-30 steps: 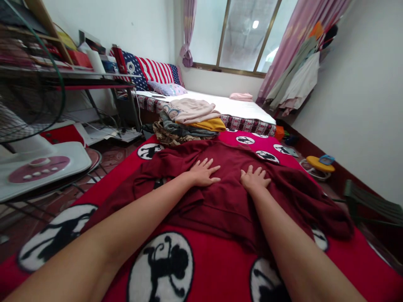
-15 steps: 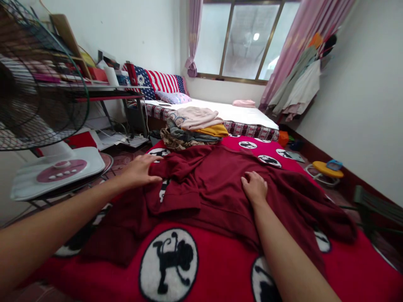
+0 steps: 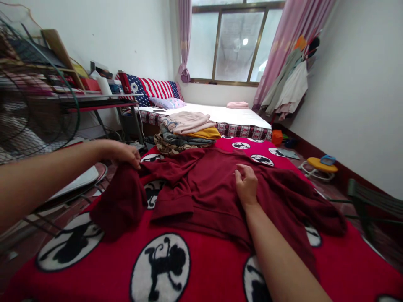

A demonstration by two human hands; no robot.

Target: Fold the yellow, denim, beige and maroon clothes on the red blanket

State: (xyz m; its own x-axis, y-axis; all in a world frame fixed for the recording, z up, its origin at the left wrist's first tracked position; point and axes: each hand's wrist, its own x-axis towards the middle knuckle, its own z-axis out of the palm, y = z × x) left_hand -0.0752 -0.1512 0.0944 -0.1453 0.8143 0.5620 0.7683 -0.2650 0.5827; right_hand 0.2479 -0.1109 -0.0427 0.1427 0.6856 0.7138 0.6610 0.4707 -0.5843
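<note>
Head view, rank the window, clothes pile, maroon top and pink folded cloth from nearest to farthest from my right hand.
1. Maroon top: beneath the right hand.
2. Clothes pile: ahead, to the left.
3. Pink folded cloth: on the bed.
4. Window: at the back.

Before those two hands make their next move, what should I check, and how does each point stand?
1. Left hand gripping the dark red fabric top: ok, its sleeve hangs from the fist.
2. Right hand gripping the top: cannot tell; its fingers are curled over the middle.
3. Top lying smooth and flat: not ok, it is creased and one sleeve is raised.
4. Stack of pale pink, yellow and grey garments clear of both hands: ok.
5. Red blanket with round black-and-white monkey patches under the top: ok.
</note>
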